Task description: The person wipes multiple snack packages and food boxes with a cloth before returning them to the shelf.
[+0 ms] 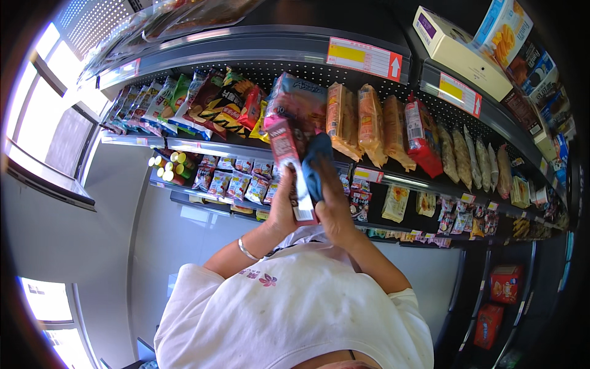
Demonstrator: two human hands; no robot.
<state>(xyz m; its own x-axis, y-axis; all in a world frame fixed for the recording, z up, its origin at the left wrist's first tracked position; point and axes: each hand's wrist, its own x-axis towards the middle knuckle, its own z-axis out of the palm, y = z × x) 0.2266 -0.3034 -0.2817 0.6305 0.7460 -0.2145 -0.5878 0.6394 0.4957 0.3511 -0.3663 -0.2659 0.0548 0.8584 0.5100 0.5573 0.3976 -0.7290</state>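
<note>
In front of my chest, a dark red snack box [283, 145] stands on end between my hands, its printed side partly covered. My left hand [282, 205] grips it low on the left, and a silver bangle circles that wrist. Against the box's right side, my right hand [334, 203] presses a blue cloth [317, 163]; hand and cloth look blurred. Just behind the box, a large pink and blue snack bag [297, 97] rests on the shelf among the other packets.
Bags of chips [226, 101] fill the shelf on the left, and packaged bread loaves [341, 120] stand on the right. Small snack packets [237, 182] line the lower shelf. A cream box [463, 53] juts over the upper shelf's edge. Windows [46, 115] are at the left.
</note>
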